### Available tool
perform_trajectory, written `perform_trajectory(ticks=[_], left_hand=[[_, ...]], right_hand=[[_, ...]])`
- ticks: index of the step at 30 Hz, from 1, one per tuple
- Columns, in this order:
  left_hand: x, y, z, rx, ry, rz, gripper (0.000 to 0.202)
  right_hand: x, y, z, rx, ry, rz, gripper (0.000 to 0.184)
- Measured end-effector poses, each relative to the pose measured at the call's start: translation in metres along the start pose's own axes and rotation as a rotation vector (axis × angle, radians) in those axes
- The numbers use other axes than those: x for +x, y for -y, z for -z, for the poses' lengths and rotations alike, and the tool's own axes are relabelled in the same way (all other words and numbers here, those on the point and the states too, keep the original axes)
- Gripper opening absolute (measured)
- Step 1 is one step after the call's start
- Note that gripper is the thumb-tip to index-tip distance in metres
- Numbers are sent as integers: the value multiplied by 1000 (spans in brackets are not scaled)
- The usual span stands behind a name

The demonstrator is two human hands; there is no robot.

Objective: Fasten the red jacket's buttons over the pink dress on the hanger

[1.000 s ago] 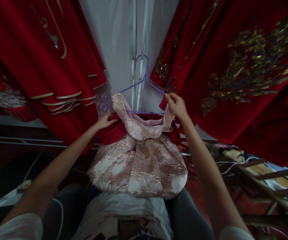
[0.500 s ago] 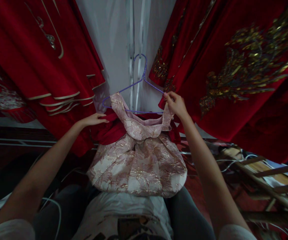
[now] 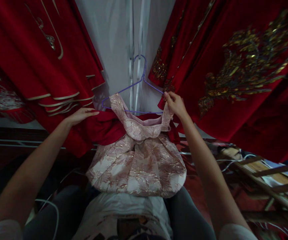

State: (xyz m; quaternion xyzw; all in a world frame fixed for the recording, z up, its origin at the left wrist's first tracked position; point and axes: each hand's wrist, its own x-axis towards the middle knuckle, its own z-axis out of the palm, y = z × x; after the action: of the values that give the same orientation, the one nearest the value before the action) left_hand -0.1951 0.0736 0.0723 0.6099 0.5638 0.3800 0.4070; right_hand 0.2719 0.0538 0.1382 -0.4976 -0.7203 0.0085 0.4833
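Observation:
A small pink and gold brocade dress (image 3: pixel 136 160) with a red sash (image 3: pixel 106 128) hangs on a purple wire hanger (image 3: pixel 133 85) in front of me. My right hand (image 3: pixel 175 105) pinches the dress's right shoulder strap where it meets the hanger's arm. My left hand (image 3: pixel 80 115) lies on the left end of the red sash, fingers stretched out along the cloth. The dress's skirt rests against my lap.
Red embroidered garments hang to the left (image 3: pixel 41 66) and the right (image 3: pixel 234 73). A white wall with hanging straps (image 3: pixel 133 40) lies behind the hanger. Wooden slats and cables (image 3: pixel 264 173) sit at the lower right, a white cable (image 3: pixel 53 210) at the lower left.
My left hand has slid left from the dress's left shoulder, drawing the red sash outward. My right hand has kept its pinch on the right strap.

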Motion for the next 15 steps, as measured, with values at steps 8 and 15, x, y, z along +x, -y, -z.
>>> perform_trajectory(ticks=[8, 15], left_hand=[[37, -88, -39, -248, -301, -278, 31], [4, -165, -118, 120, -263, -740, 34]], right_hand=[[1, 4, 4, -19, 26, -7, 60], [9, 8, 15, 13, 177, -67, 60]])
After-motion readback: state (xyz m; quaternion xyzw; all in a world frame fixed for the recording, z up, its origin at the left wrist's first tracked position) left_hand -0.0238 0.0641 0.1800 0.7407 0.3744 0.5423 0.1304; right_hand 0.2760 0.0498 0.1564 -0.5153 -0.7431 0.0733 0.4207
